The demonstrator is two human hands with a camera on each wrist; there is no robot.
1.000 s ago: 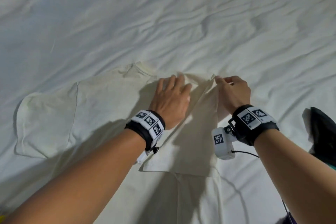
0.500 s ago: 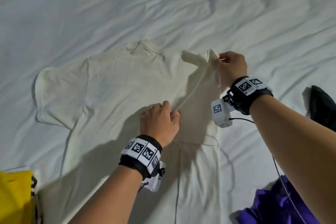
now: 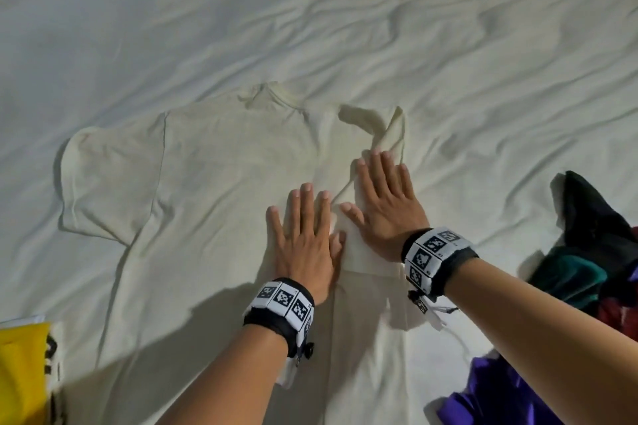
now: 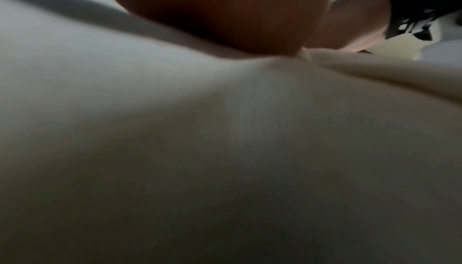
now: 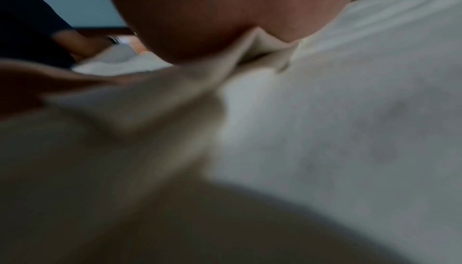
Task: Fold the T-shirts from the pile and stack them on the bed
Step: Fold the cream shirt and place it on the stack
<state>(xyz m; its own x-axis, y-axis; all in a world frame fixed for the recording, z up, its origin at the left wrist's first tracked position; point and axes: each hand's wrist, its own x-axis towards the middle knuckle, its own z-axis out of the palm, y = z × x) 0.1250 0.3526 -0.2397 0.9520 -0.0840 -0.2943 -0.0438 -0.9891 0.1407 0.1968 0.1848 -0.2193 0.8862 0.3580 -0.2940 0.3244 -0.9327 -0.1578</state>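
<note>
A cream T-shirt lies spread on the white bed sheet, collar away from me. Its right sleeve and side are folded in over the body. My left hand lies flat on the shirt, fingers straight and spread, beside the folded flap. My right hand presses flat on the folded sleeve panel, fingers straight. Both wrist views are blurred: the heel of the left hand rests on cream cloth, and the right palm presses a crease in the cloth.
A pile of dark, teal, red and purple clothes sits at the right edge. A yellow item lies at the lower left. The wrinkled sheet stretches away beyond the shirt.
My right hand let go of the pinched shoulder edge and came down flat on the folded sleeve. My left hand uncurled and now lies flat beside it.
</note>
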